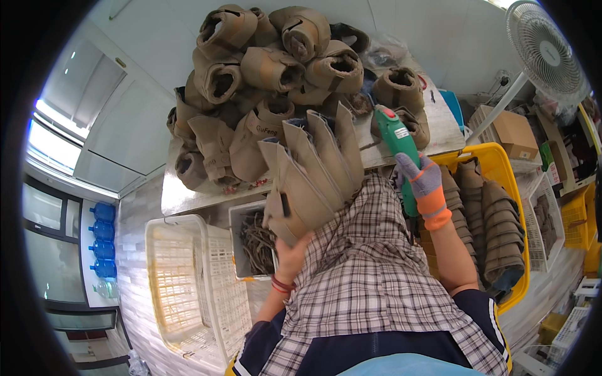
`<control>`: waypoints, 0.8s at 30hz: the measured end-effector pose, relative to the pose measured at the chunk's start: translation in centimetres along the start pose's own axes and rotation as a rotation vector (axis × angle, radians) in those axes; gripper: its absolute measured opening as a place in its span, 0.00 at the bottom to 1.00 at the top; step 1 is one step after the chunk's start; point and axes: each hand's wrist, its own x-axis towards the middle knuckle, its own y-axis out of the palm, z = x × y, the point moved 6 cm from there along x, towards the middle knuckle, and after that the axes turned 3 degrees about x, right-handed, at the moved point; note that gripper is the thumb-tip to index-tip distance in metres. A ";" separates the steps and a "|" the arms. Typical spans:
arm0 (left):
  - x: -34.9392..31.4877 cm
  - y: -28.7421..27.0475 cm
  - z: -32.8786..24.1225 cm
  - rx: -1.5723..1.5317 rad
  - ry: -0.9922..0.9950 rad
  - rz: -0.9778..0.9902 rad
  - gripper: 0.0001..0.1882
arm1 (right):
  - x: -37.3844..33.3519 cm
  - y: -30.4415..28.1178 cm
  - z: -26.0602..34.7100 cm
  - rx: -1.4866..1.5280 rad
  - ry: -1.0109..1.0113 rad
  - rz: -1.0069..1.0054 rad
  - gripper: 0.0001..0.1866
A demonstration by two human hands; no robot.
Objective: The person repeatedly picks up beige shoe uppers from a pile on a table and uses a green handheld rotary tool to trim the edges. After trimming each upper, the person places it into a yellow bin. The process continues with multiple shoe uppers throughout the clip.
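Head view: the bare left hand (290, 258) pinched the lower end of a fanned stack of tan fabric pieces (307, 182), fingertips hidden; the stack leaned against the checked apron (370, 282), probably so 1 hand could steady it. The gloved right hand (426, 182) was wrapped around a green handheld tool (396, 133), nose toward the table (446, 130), the grip apparently keeping fingers off that end. A pile of rolled tan pieces (271, 67) crowded the table's front edge, with more room at its right end. A grey bin (236, 222) and white basket (152, 263) hemmed the left side; a yellow crate (505, 164) stood just beside the right arm (453, 254), likely limiting elbow swing.
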 end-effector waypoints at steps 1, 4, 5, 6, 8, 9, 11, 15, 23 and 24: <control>0.5 -0.8 -1.0 0.066 0.087 -0.047 0.15 | -0.1 -0.6 -0.2 -0.020 0.003 -0.022 0.20; 2.1 -2.6 -4.9 -0.124 0.180 -0.138 0.16 | -1.2 -1.7 -0.7 -0.086 0.002 -0.073 0.20; 2.3 -2.4 -6.3 -0.445 0.091 -0.144 0.16 | -1.6 -1.9 -1.1 -0.110 0.000 -0.070 0.20; 2.4 -2.7 -6.4 -0.407 0.127 -0.154 0.14 | -1.9 -2.1 -1.3 -0.135 -0.002 -0.075 0.20; 2.5 -3.1 -8.2 0.144 0.243 -0.091 0.16 | -1.8 -2.4 -2.4 -0.188 0.013 -0.067 0.21; 2.4 -3.3 -9.2 0.422 0.298 -0.059 0.17 | -1.8 -2.5 -3.0 -0.212 0.020 -0.058 0.22; 2.9 -4.8 -9.8 0.227 0.253 -0.115 0.16 | -1.8 -2.7 -4.0 -0.274 0.003 -0.056 0.22; 2.8 -7.2 -10.8 0.202 0.197 -0.239 0.13 | -2.0 -2.6 -4.9 -0.456 0.001 -0.060 0.21; 3.1 -6.2 -7.2 -0.210 0.080 -0.054 0.22 | -2.0 -1.6 -4.9 -0.406 0.012 -0.051 0.21; 3.4 -6.2 -6.7 -0.279 0.003 0.035 0.27 | -2.8 -1.9 -5.4 -0.403 0.047 -0.052 0.21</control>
